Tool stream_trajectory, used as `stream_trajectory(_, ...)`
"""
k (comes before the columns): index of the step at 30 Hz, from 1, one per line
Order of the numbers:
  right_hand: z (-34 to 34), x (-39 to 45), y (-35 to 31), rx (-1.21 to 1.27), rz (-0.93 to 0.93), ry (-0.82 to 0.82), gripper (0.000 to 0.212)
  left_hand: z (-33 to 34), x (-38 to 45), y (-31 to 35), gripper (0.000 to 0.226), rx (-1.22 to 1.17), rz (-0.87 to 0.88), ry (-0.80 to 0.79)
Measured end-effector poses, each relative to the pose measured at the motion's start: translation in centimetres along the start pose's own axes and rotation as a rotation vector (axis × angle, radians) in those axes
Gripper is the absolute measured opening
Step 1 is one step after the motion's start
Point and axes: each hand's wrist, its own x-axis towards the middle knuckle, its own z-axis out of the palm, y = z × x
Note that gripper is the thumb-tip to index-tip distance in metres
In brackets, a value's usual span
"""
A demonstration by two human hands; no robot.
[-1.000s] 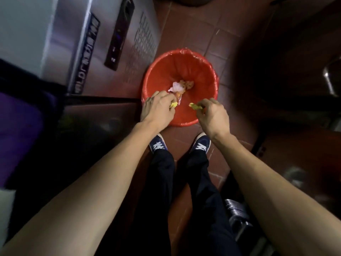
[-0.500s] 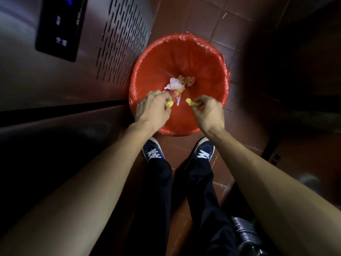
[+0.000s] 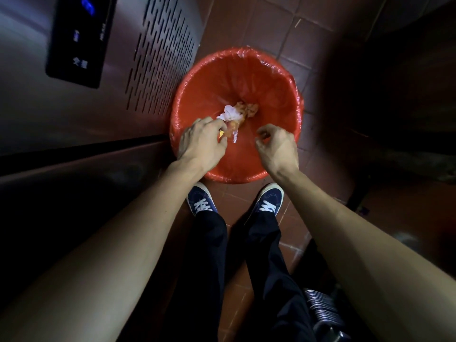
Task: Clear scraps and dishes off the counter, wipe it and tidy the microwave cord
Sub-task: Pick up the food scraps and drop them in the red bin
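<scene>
A small yellow scrap of food [image 3: 221,133] is showing at the fingertips of the left hand [image 3: 201,144], which is curling round it and holding it above the near inner wall of a round red bin lined with a red plastic bag [image 3: 278,77]; the bin is standing on a floor of dark red tiles [image 3: 269,25]. The right hand [image 3: 276,146] is hovering over the same bin just beside the left, its fingers loosely curled and, as far as can be seen, gripping nothing. Deep in the bin a heap of earlier waste [image 3: 237,113] is lying: crumpled white paper, orange-brown food bits and a scrap of clear wrapper. To the left a tall stainless steel appliance with a slotted vent and a black control panel [image 3: 74,40] is standing against the bin. Below, the person's two navy trainers with white laces [image 3: 270,198] are pointing at the bin. Judging by this, the scrap-clearing step is nearly finishing, with one piece yet to let go; the counter, dishes, wiping and microwave cord are not in view, so those steps appear to be waiting
</scene>
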Motion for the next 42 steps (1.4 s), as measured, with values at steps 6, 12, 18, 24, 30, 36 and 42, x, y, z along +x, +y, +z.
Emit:
stream_trajectory(6,-3.1,-2.1,-1.2,-0.094,-0.106,-0.042,0.030,-2.4,-2.1,1.9,0.029,0.037,0.001,-0.035)
stream_trajectory(12,-9.5,-7.5,-4.3,-0.227,-0.202,-0.119,0.036,-8.2,-7.7,5.5,0.036,0.085,-0.013,-0.047)
stream_trajectory(18,-17.0,-14.1,-8.6,-0.303,-0.325,-0.127,0.039,-14.8,-14.9,10.1,0.033,0.106,-0.013,-0.006)
stream_trajectory(24,-23.3,-20.3,-13.0,-0.309,-0.498,-0.097,0.034,-21.2,-21.8,14.3,0.036,0.125,0.004,0.095)
stream_trajectory(30,-28.1,-23.6,-18.1,-0.348,-0.646,-0.047,0.033,-26.8,-27.0,15.8,0.039,0.109,-0.046,0.269)
stream_trajectory(36,-30.0,-27.4,-24.3,-0.378,-0.813,-0.018,0.036,-31.1,-32.6,13.6,0.037,0.021,-0.139,0.440)
stream_trajectory(42,-27.1,-33.1,-30.0,-0.370,-0.984,-0.047,0.029,-33.5,-39.6,8.5,0.036,-0.048,-0.279,0.568)
